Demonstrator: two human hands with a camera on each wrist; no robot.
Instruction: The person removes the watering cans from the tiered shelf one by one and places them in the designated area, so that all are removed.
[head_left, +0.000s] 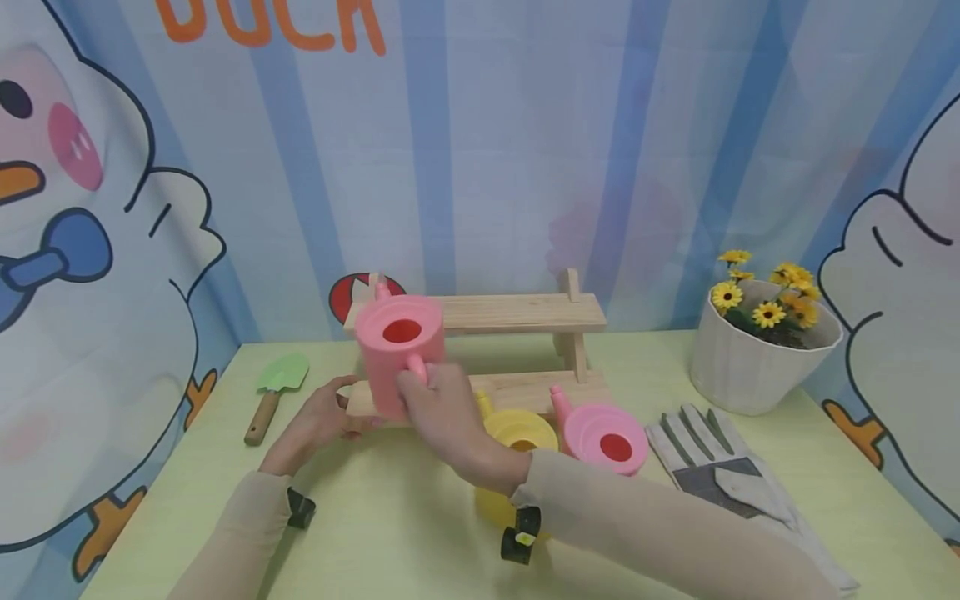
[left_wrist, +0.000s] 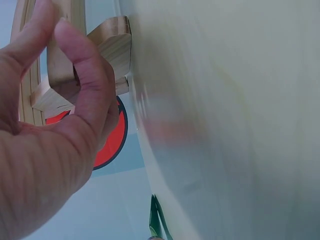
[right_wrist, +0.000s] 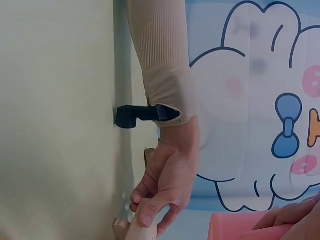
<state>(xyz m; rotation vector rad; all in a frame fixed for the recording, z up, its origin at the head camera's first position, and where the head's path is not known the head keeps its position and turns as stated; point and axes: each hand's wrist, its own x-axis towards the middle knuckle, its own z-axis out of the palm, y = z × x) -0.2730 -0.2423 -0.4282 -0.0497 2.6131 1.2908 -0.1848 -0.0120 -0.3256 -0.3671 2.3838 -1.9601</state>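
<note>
My right hand [head_left: 450, 421] grips the handle of a pink watering can [head_left: 390, 367], which is upright in front of the left part of a two-tier wooden plant stand [head_left: 517, 310]. Whether the can's base touches the lower board is hidden. At the stand's left end, my left hand [head_left: 321, 417] holds the end of the lower board [left_wrist: 62, 65] between thumb and curled fingers. Below and right of the stand are a yellow watering can [head_left: 517, 425], partly covered by my right forearm, and a second pink watering can [head_left: 588, 425].
A green trowel with a wooden handle [head_left: 262, 418] lies left of my left hand. Grey work gloves [head_left: 716, 475] lie at the right, in front of a white pot [head_left: 738, 367] of yellow flowers. Behind the table [head_left: 397, 517] hangs a striped blue cloth [head_left: 510, 167].
</note>
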